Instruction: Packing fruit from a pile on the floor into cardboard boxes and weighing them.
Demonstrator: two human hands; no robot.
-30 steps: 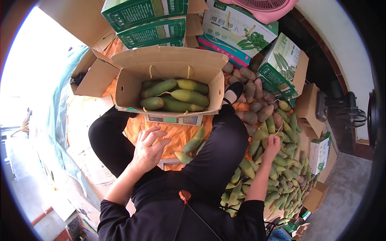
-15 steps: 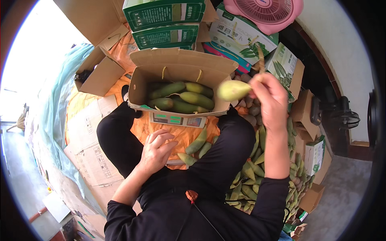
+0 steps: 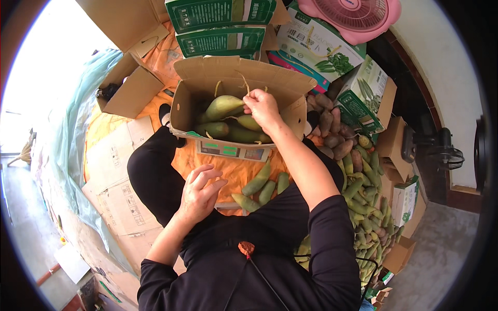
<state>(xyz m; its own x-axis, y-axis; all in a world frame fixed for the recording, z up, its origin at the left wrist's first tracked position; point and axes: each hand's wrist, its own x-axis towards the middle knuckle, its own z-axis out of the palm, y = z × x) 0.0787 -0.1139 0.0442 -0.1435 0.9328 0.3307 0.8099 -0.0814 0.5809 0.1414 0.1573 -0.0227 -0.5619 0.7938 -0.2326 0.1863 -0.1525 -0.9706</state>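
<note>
Right hand (image 3: 263, 108) reaches forward into the open cardboard box (image 3: 290, 85). Fingers curled around the upper end of a green mango (image 3: 222, 107), which lies on top of the other mangoes in the box (image 3: 244, 135). Grip closed on the fruit's stem end; how firmly it presses cannot be told. The held mango sits near the middle of the box, tilted, its fat end toward the box's left wall.

Left hand (image 3: 199, 193) rests low, above the person's lap, just beside the left thigh in black trousers (image 3: 153, 173). Its grip is loose and half open, fingers spread slightly, holding nothing.

The box stands on a scale with a small display panel (image 3: 232, 150) facing the person. Scale and box sit on an orange cloth (image 3: 218, 171) spread over the floor.

Three loose green mangoes (image 3: 259, 184) lie on the cloth between the knees, touching one another.

To the right, a large heap of green mangoes (image 3: 365, 207) runs along the person's side; brownish ones (image 3: 334, 135) lie at its far end, near the box.

Behind the box: stacked green-and-white printed cartons (image 3: 223, 26). A pink fan (image 3: 353, 15) lies at top right. Flattened cardboard (image 3: 116, 171) covers the floor at left, with an empty brown box (image 3: 132, 90) beyond it.
</note>
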